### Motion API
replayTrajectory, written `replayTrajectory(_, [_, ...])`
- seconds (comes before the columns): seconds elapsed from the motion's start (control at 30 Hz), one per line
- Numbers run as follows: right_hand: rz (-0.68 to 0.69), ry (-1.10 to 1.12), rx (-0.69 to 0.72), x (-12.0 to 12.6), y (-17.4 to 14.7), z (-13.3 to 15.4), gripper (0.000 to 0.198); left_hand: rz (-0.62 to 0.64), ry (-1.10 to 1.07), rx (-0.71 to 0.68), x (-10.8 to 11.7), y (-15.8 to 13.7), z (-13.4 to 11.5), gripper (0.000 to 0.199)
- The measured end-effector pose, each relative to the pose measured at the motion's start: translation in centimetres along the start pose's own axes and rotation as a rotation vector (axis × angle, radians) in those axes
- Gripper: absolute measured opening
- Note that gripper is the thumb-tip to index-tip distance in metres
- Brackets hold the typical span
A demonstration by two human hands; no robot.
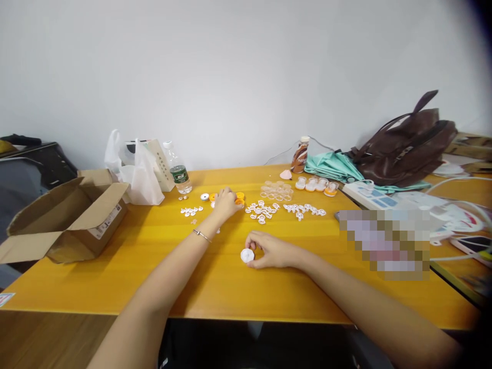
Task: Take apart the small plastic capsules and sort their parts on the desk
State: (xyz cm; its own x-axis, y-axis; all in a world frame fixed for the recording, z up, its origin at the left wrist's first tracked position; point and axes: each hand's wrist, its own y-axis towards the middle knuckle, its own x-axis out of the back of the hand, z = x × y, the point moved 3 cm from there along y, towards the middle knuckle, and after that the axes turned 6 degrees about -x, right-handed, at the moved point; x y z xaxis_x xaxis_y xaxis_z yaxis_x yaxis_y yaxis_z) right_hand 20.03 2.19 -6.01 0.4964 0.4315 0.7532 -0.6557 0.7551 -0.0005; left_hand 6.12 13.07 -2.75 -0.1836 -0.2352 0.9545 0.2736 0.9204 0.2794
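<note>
My left hand (226, 203) reaches to the far middle of the table, its fingers curled down among orange round parts (240, 196). What the fingertips grip, if anything, is hidden. Nearer to me, my right hand (273, 250) pinches a white scalloped round part (247, 255) by its right edge, at or just above the tabletop. A white disc (204, 197) lies to the left of the orange parts. Small white pieces (191, 210) are scattered left of my left hand. White openwork pieces (262, 209) and clear rings (277, 190) lie to its right.
More white pieces (305, 209) and clear-and-orange cases (317, 185) lie right. An open cardboard box (73, 225), plastic bag (140, 177) and water bottle (179, 171) stand left. A brown drink bottle (300, 156), brown backpack (407, 148) and power strip (369, 196) occupy the right.
</note>
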Motion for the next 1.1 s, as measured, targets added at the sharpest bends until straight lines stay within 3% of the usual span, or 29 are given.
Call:
replayTrajectory(0.1, [0.006, 0.0, -0.007, -0.1, 0.0, -0.1, 0.028, -0.064, -0.091, -0.024, 0.3, -0.8, 0.0, 0.028])
replayTrajectory(0.2, [0.013, 0.007, -0.016, -0.1, 0.0, -0.2, 0.029, -0.084, -0.29, -0.198, 1.3, -2.9, -0.3, 0.024])
replayTrajectory(0.33, [0.015, 0.018, -0.021, 0.0, 0.0, -0.2, 0.03, 0.192, -0.597, -0.488, 2.7, -7.3, -0.8, 0.013])
replayTrajectory(0.47, [0.004, -0.003, -0.032, 0.1, 0.1, 0.1, 0.03, 0.336, -0.685, -0.487, 2.7, -10.6, -0.6, 0.013])
replayTrajectory(0.67, [-0.019, -0.011, -0.03, -0.1, 0.2, 0.1, 0.033, 0.374, -0.651, -0.503, 1.3, -11.5, -0.3, 0.013])
replayTrajectory(1.1, [-0.013, -0.043, -0.011, -0.1, 0.4, 0.0, 0.035, 0.352, -0.611, -0.471, 1.2, -12.4, -1.4, 0.016])
